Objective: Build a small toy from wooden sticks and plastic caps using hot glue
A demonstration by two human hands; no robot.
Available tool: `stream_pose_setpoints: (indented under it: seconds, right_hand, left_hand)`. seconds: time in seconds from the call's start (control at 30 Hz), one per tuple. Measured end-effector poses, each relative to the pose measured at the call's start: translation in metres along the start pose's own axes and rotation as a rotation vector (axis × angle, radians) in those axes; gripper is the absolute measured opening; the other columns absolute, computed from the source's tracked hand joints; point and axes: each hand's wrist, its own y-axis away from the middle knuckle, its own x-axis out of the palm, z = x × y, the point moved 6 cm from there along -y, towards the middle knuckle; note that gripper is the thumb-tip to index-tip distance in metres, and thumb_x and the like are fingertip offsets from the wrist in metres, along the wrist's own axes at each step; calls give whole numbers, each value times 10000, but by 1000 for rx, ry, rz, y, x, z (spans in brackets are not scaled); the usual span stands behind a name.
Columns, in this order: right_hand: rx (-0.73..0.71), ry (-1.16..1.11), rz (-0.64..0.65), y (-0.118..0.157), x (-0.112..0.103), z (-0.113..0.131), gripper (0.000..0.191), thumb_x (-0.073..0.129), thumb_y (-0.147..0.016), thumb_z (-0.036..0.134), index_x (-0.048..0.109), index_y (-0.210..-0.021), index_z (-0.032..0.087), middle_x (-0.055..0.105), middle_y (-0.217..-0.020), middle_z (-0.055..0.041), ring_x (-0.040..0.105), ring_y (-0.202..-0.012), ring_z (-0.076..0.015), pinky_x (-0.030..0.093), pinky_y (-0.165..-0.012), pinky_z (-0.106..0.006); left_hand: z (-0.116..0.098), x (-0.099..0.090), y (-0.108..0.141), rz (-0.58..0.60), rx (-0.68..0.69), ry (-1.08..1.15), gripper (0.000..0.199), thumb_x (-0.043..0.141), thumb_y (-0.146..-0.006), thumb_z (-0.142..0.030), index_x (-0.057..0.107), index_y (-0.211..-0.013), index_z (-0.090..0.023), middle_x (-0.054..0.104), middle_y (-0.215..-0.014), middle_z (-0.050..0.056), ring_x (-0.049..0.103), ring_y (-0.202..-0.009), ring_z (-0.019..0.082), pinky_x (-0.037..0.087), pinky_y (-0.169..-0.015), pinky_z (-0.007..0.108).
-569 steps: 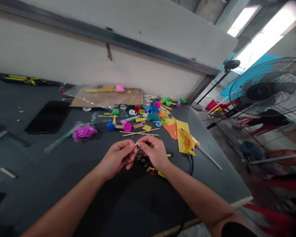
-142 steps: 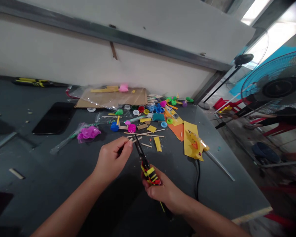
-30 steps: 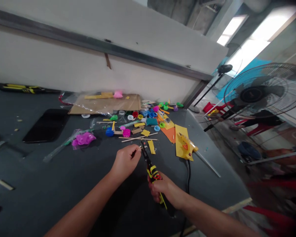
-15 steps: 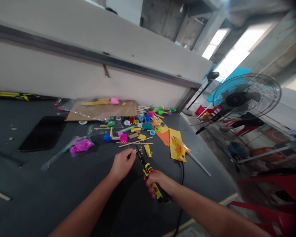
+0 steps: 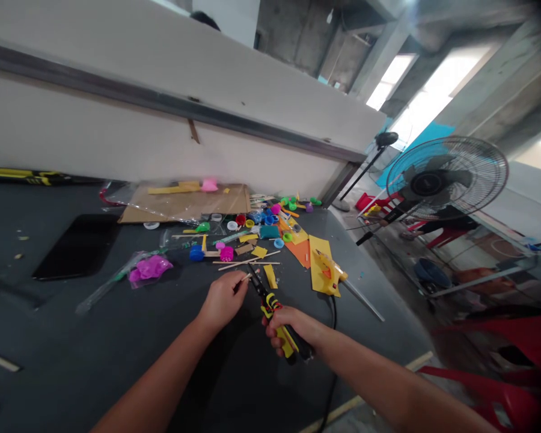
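Note:
My right hand (image 5: 285, 328) is wrapped round the handles of yellow-and-black pliers (image 5: 270, 305), whose jaws point up and to the left. Just left of the jaws, my left hand (image 5: 225, 297) pinches a small, pale stick piece (image 5: 247, 276), its end close to the jaw tips. Whether they touch is too small to tell. Beyond my hands, thin wooden sticks (image 5: 234, 263) lie crossed, and a yellow strip (image 5: 270, 276) rests right of the jaws. Blue and magenta caps (image 5: 226, 254) joined by a stick lie behind.
A yellow glue gun (image 5: 328, 273) with a black cable lies on yellow card to the right. On the left are a black phone (image 5: 76, 246) and purple clay (image 5: 149, 268). Cardboard (image 5: 189, 202) and colourful caps line the back; a fan (image 5: 446, 177) stands beyond the table.
The pliers' jaws and my right hand have shifted slightly up and towards my left hand. The stick piece now shows more clearly at my left fingertips.

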Motion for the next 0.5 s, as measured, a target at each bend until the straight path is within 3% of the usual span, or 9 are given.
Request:
stream_pose_setpoints:
  seconds: [0.5]
  right_hand:
    - [-34, 152, -99, -1, 1, -2, 210, 454, -496, 136, 396, -688, 197, 333, -424, 101, 307, -343, -49, 273, -357, -159]
  left_hand:
    - [0, 1, 4, -54, 21, -70, 261, 376, -862, -245, 512, -646, -190, 564, -647, 17, 512, -633, 150, 348, -612, 251]
